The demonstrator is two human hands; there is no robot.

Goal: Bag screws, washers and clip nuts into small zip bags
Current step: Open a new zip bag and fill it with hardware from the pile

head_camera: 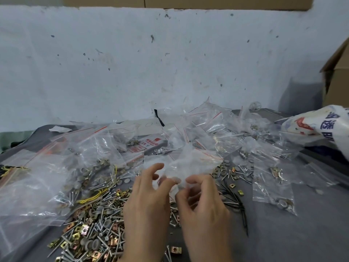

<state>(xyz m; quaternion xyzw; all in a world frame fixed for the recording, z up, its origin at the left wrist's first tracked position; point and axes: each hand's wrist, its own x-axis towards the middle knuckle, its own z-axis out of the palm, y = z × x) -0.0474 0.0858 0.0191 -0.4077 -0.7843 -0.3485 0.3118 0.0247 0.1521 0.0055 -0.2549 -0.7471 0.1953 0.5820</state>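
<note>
item: small zip bag (190, 163). held up above the grey table (283, 242), just beyond the loose stock, between both hands.
left hand (147, 203): thumb and fingers pinch the bag's near edge, forefinger lifted.
right hand (204, 208): fingers curled onto the same edge, pinching it.
condition of bag: blurred. no hardware shows inside it. whether its mouth is parted cannot be told.

done: filled bags (272, 176) lie to the right and behind the hands, each showing a few screws, washers and brass-coloured pieces. they overlap, so no count is possible.

not done: loose pile (94, 224) of screws, grey washers and clip nuts, spread under and to the left of the hands. a stray clip nut (175, 249) sits near the wrists. large bags (37, 176) at the left hold more bulk hardware.

judgement: well into the run but far from its end. the unbagged stock looks greater than what is packed. the step in hand seems to be opening or readying one bag for filling.

also present: black cable ties (236, 203), printed white sack (321, 127), cardboard box (338, 80).
</note>
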